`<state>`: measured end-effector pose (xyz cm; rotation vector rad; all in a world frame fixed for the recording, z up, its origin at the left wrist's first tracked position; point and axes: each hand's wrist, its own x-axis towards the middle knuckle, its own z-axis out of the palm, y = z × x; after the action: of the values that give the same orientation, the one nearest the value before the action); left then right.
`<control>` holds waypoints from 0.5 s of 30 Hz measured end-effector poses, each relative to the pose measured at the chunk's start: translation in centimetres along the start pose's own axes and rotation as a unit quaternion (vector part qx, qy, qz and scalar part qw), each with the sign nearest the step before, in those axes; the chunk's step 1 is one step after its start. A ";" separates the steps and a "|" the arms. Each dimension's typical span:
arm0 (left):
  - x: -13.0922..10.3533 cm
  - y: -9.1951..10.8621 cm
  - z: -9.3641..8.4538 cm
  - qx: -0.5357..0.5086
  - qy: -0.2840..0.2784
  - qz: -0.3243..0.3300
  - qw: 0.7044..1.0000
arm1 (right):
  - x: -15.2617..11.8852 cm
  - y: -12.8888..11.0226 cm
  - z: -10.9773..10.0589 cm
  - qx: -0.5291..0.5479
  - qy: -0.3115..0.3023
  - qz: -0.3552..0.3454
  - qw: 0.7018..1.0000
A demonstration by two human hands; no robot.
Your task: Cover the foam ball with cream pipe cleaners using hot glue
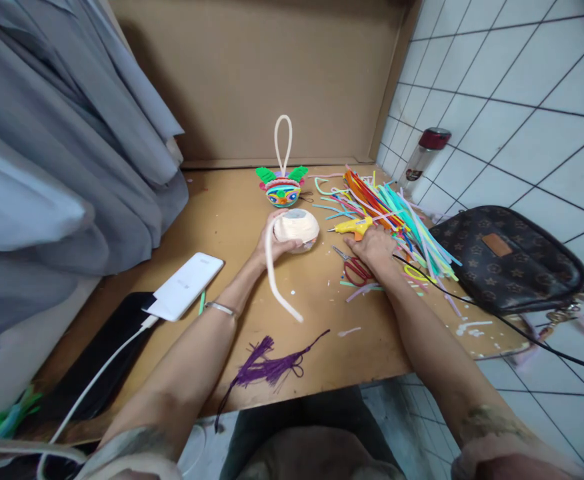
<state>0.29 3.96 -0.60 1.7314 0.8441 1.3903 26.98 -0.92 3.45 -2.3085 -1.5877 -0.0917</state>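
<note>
My left hand (272, 243) is closed round a cream-coloured round piece (297, 229) with a grey patch on top. A white fuzzy pipe cleaner (272, 273) curves down from it over the hand toward the table. My right hand (376, 248) grips a yellow hot glue gun (355, 226) at its handle, the nozzle pointing left toward the round piece. Just below the glue gun lie red-handled scissors (356, 272). Behind the round piece sits a colourful animal-head ornament (283, 193) with green ears and a white loop standing up.
Many coloured pipe cleaners (397, 207) are heaped at the right, beside a brown patterned bag (509, 257) and a red-lidded bottle (425, 157). Purple tassels (272, 365) lie near the front edge. A white power bank (187, 285) with a cable is at left; a black cord (467, 300) crosses the right side.
</note>
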 end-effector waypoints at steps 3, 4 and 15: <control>0.1 0.3 0.2 -0.021 -0.032 -0.022 0.999 | 0.2 0.2 0.2 0.013 0.001 0.025 1.000; 0.1 0.5 0.2 -0.028 -0.040 -0.026 0.998 | 0.3 0.4 0.3 0.024 0.013 0.032 0.999; 0.3 0.9 0.0 -0.022 -0.093 0.001 0.995 | 0.0 -0.4 -0.5 0.201 0.246 -0.140 0.938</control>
<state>0.37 3.74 0.32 1.7963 0.7029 1.2177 26.65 -0.97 4.03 -1.5828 -1.4863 -0.3483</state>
